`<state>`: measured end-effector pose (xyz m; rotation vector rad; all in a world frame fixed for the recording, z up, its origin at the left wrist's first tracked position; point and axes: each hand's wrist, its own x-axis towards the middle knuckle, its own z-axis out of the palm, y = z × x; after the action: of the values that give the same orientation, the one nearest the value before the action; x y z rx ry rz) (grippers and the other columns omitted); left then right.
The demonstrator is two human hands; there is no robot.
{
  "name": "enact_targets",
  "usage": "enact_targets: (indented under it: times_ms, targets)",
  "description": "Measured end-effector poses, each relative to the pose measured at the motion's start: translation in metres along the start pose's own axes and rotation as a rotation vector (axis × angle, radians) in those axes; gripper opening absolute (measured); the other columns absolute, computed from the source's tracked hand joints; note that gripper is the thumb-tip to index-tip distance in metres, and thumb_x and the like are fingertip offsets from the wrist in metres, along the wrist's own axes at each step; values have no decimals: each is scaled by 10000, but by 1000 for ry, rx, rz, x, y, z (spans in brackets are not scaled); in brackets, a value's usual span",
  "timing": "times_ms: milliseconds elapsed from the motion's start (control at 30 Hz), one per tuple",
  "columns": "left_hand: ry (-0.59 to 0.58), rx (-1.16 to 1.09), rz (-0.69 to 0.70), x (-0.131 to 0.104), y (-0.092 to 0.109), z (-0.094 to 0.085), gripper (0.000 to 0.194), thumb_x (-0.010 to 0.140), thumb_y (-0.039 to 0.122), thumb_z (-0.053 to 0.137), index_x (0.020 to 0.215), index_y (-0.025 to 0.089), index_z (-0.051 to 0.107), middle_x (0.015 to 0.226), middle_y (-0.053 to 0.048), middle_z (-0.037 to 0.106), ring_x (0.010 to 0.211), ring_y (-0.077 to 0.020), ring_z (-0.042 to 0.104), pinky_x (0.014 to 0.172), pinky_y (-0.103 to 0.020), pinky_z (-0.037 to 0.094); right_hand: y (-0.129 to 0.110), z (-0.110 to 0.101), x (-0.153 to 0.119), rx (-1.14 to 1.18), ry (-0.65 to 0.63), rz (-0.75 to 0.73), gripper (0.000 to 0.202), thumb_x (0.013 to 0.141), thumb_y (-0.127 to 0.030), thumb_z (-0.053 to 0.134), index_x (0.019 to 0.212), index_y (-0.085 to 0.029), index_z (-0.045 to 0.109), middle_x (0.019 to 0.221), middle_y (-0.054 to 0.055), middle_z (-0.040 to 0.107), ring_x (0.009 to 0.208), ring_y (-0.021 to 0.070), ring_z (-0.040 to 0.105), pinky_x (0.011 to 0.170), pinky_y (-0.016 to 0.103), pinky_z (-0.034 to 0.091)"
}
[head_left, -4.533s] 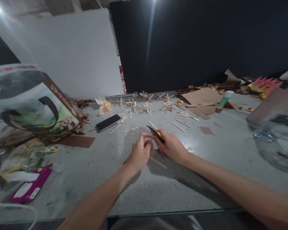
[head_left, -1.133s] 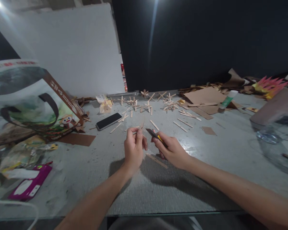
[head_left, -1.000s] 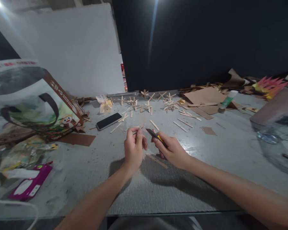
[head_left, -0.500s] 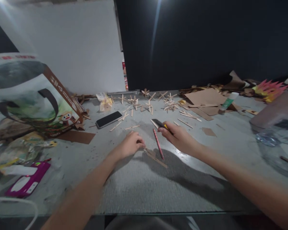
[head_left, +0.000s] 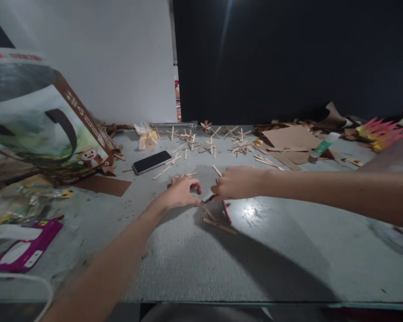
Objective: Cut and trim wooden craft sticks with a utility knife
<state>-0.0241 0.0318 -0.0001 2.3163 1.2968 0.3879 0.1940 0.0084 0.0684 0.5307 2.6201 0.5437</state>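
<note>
My right hand (head_left: 226,184) is wrapped around a dark utility knife (head_left: 211,198), its blade end pointing left and down at my left thumb. My left hand (head_left: 183,191) rests on the table with its thumb stretched out and its fingers curled apart from it. The left thumb tip touches the upper end of a wooden craft stick (head_left: 211,214); how firmly it presses I cannot tell. Just below lies another craft stick (head_left: 220,226), flat on the table. A red patterned pencil-like stick (head_left: 226,212) lies partly hidden beneath my right hand.
Several crossed craft sticks (head_left: 211,146) spread across the back. A phone (head_left: 152,162) lies left of them. Cardboard sheets (head_left: 290,136) and a glue stick (head_left: 325,145) sit at the back right. On the left stand a large printed bag (head_left: 50,129) and a purple device (head_left: 28,246).
My right hand has moved left and down, bringing the knife to the craft stick by my left thumb. My left fingers have spread from the thumb, and the two sticks below now lie apart.
</note>
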Motion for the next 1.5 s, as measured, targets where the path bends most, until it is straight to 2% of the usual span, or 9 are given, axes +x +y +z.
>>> enact_targets:
  times_ms: [133, 367, 867, 1100, 1500]
  targets:
    - [13, -13, -9, 1, 1, 0, 363, 562, 422, 910, 809, 234, 722, 930, -67, 677, 1049, -333, 599, 928, -434, 394, -1, -5, 9, -31, -38, -25, 357, 1099, -386, 484, 1070, -156, 755, 721, 69, 737, 614, 186, 664, 564, 305, 299]
    - [6, -4, -37, 0, 6, -1, 335, 566, 372, 917, 787, 233, 707, 930, -68, 668, 1066, -342, 592, 956, -463, 381, -1, -2, 10, -27, -47, -56, 348, 1102, -375, 474, 1116, -154, 743, 748, 73, 748, 631, 190, 677, 561, 305, 303]
    - [-14, -12, -24, 0, 5, -2, 301, 592, 369, 895, 784, 235, 706, 959, -68, 669, 1082, -338, 579, 957, -455, 374, 0, 1, 10, 93, 24, -15, 321, 1068, -396, 551, 957, -163, 743, 690, 50, 723, 598, 164, 653, 580, 301, 338]
    - [-24, 19, -24, 1, 3, -1, 329, 600, 408, 891, 815, 233, 714, 989, -68, 681, 1094, -333, 576, 956, -442, 369, 1, -1, 11, 48, -12, -32, 333, 1088, -373, 509, 1008, -155, 748, 717, 68, 737, 624, 175, 672, 569, 299, 314]
    - [-43, 39, -1, 1, 2, -1, 329, 629, 437, 878, 818, 240, 695, 1024, -78, 685, 1129, -347, 573, 971, -452, 369, 2, 2, 10, 47, 45, -54, 299, 1071, -364, 552, 962, -163, 744, 698, 52, 723, 590, 163, 645, 572, 294, 308]
